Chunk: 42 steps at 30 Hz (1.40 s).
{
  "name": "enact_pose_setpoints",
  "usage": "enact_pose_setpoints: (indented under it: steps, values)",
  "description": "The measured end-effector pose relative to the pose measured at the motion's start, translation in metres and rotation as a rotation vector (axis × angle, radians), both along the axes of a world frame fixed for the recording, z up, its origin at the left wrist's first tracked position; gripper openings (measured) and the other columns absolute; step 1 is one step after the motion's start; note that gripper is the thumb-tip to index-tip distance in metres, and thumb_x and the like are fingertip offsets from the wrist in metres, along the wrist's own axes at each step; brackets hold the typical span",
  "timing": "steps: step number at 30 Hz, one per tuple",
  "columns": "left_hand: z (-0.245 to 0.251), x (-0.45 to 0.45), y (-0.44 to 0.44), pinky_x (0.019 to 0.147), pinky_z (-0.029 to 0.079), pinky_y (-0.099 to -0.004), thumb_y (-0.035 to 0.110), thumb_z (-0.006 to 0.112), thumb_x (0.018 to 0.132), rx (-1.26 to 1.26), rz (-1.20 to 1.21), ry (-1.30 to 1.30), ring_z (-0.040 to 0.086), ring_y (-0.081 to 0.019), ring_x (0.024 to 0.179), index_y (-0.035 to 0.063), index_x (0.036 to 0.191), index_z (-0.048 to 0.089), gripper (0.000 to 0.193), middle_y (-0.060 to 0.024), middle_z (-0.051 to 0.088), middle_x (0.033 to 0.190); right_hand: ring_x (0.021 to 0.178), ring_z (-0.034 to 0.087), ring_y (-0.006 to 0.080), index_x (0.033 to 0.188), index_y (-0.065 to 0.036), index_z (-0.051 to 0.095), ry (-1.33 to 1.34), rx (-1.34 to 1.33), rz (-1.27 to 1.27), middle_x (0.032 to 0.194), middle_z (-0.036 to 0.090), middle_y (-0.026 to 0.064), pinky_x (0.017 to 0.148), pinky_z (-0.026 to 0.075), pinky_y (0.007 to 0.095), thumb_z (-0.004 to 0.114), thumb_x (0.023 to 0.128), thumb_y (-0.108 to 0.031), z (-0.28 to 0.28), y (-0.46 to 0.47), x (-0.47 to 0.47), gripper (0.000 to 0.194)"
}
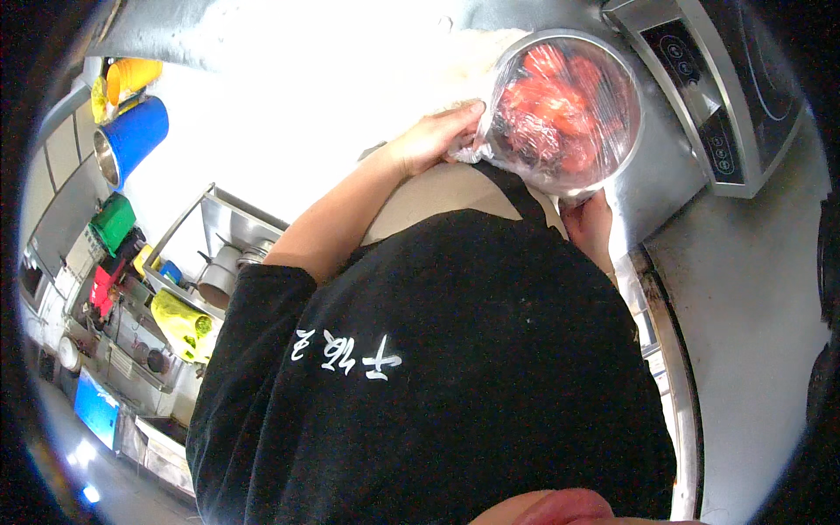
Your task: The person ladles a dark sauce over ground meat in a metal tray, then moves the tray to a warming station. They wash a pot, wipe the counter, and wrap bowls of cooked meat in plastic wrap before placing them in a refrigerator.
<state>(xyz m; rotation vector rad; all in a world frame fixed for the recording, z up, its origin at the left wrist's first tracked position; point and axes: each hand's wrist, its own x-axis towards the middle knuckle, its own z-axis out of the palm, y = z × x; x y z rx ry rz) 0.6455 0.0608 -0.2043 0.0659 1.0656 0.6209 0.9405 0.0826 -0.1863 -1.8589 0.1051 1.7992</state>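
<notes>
A round metal bowl [640, 125] covered with clear plastic film [607, 85] is in front of my body at the upper right. Shiny red pieces of food [551, 98] show through the film; their kind cannot be told. My left hand [441, 136] grips the bowl's left side, thumb up by the rim, with crumpled film bunched beneath the fingers. My right hand [588, 226] holds the near side from below, its fingertips hidden by the bowl. A beige apron [446, 197] with a black strap lies between my forearms.
A steel-framed induction cooker [705, 98] with a control panel stands on the right, beside a metal worktop [669, 157]. Over at the left are a blue bucket [134, 141], a yellow container [134, 79], a green crate [113, 224] and a steel rack [216, 197] with pots [220, 275].
</notes>
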Motion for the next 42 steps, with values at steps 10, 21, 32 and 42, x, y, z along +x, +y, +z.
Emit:
enact_pose_setpoints:
  steps: [10, 21, 32, 42]
  values:
    - [0.006, 0.011, -0.007, 0.059, 0.037, -0.0187, 0.026, 0.066, 0.089, 0.255, -0.024, 0.034, 0.053, -0.004, 0.081, 0.015, 0.118, 0.061, 0.032, 0.0052, 0.063, 0.097, 0.095, 0.062, 0.0227, 0.113, -0.001, 0.061, -1.085, 1.002, 0.893, 0.107, 0.063, 0.0129, 0.082, 0.05, 0.034, 0.063, 0.091, -0.022, 0.066, 0.061, -0.021, 0.03]
    - [0.008, 0.02, -0.014, 0.06, 0.037, -0.019, 0.025, 0.067, 0.088, 0.266, 0.009, 0.171, 0.048, -0.002, 0.073, 0.0158, 0.1, 0.062, 0.016, 0.0091, 0.059, 0.086, 0.089, 0.064, 0.0295, 0.091, -0.004, 0.065, -1.395, 1.245, 1.708, 0.092, 0.065, 0.0117, 0.077, 0.049, 0.0426, 0.071, 0.075, -0.049, 0.038, 0.109, -0.126, 0.049]
    - [0.003, 0.02, -0.02, 0.057, 0.035, -0.018, 0.023, 0.068, 0.089, 0.278, 0.071, 0.189, 0.047, -0.0016, 0.07, 0.0168, 0.096, 0.061, 0.012, 0.0097, 0.058, 0.084, 0.094, 0.06, 0.0308, 0.102, -0.008, 0.066, -1.063, 1.491, 1.43, 0.098, 0.063, 0.011, 0.082, 0.046, 0.0444, 0.072, 0.078, -0.038, 0.035, 0.103, -0.084, 0.039]
    - [0.049, 0.021, -0.011, 0.055, 0.038, -0.0175, 0.012, 0.069, 0.088, 0.17, 0.308, 0.331, 0.053, -0.0036, 0.072, 0.013, 0.099, 0.061, 0.014, 0.0047, 0.061, 0.086, 0.101, 0.057, 0.028, 0.096, -0.012, 0.064, -0.92, 1.385, 1.622, 0.098, 0.061, 0.0065, 0.086, 0.044, 0.0414, 0.075, 0.072, -0.018, 0.068, 0.038, -0.039, 0.026]
